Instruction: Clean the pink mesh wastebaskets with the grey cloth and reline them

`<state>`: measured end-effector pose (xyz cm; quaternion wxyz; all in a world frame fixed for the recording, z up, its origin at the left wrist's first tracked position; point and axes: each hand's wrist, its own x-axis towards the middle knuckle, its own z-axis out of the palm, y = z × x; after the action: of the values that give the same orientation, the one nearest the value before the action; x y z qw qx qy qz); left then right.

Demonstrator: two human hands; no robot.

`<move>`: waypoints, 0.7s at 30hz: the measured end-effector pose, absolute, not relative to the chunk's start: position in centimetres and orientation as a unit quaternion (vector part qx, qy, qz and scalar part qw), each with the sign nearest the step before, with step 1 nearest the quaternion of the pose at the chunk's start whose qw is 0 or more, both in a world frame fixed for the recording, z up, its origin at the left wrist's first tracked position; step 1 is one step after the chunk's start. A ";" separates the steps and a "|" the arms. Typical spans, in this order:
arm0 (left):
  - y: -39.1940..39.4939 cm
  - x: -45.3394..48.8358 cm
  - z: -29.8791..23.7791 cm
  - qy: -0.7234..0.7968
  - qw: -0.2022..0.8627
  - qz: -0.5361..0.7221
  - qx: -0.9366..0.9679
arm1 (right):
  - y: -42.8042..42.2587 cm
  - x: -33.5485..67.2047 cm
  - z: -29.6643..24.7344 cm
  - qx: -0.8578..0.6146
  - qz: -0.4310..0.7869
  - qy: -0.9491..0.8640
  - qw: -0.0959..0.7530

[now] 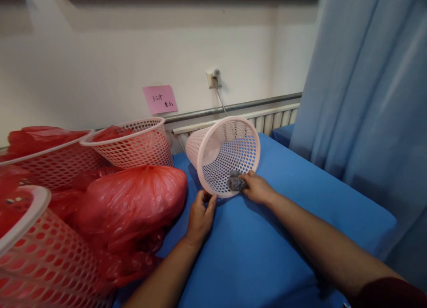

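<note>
A pale pink perforated plastic basket (pixel 199 150) lies tilted on its side on the blue-covered table (pixel 247 250), its round mouth turned towards me. My left hand (pixel 202 212) grips the lower left of the basket's rim, thumb and fingers closed on it. At the lower right of the mouth, my right hand (pixel 256 188) holds a crumpled dark grey cloth (pixel 236 182), its fingers closed round one end. The cloth is at the inner side of the rim; I cannot tell whether it presses on the plastic.
Pink baskets (pixel 147 143) with red plastic bags stand at the left. A full red bag (pixel 133 201) lies between them and my left arm. Behind are a radiator (pixel 267 121), a plugged socket (pixel 214 79) and a pink note (pixel 160 99). A blue curtain (pixel 360 99) hangs right.
</note>
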<state>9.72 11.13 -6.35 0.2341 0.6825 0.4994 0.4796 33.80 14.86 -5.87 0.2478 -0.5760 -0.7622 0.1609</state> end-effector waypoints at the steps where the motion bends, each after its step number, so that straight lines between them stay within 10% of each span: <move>1: 11.3 9.8 -6.7 0.495 0.255 0.465 0.688 | 14.7 33.2 -6.1 -0.542 0.184 -0.781 0.250; 10: 11.0 9.2 -5.4 0.528 0.212 0.449 0.689 | 15.7 36.5 -5.0 -0.646 0.102 -0.715 0.247; 21: 10.6 9.8 -4.0 0.537 0.160 0.369 0.742 | 21.9 36.1 7.0 -0.650 0.004 -0.595 0.473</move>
<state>9.80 10.59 -3.99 0.1602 0.7416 0.5370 0.3687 36.13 21.88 6.96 0.4727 -0.6502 -0.5948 0.0039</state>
